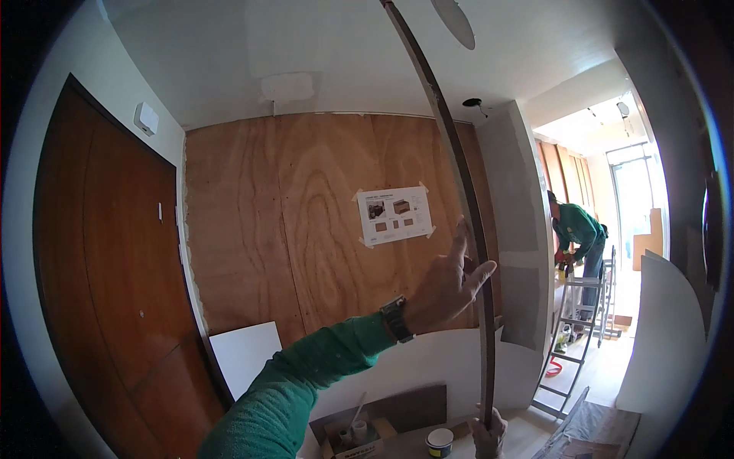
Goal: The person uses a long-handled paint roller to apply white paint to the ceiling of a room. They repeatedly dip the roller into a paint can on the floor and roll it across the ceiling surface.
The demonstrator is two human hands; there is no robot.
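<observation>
- A long, narrow, dark strip (467, 183) stands nearly upright in front of the plywood wall, bowed by the lens, crossing near the wall's right edge; whether its upper end touches the white ceiling (206, 53) cannot be told.
- The left hand (447, 289), below a green sleeve and a dark wristwatch (397, 320), is at the strip's mid-length: thumb laid across it, index finger pointing up along its left edge. How firmly it grips cannot be told.
- The right hand (490, 437) is closed around the strip's lower part, near the bottom of the view.
- A white printed sheet (395, 216) is taped to the brown plywood wall (321, 176), right of its middle.
- A white flat board (246, 358) leans at that wall's lower left corner, beside a reddish-brown wooden door (115, 260).
- On the floor, an open cardboard box (355, 451) holds white cylinders; a small white-lidded tub (440, 441) stands between box and right hand.
- Beyond a metal stepladder (572, 344), a co-worker in green (581, 229) bends forward.
</observation>
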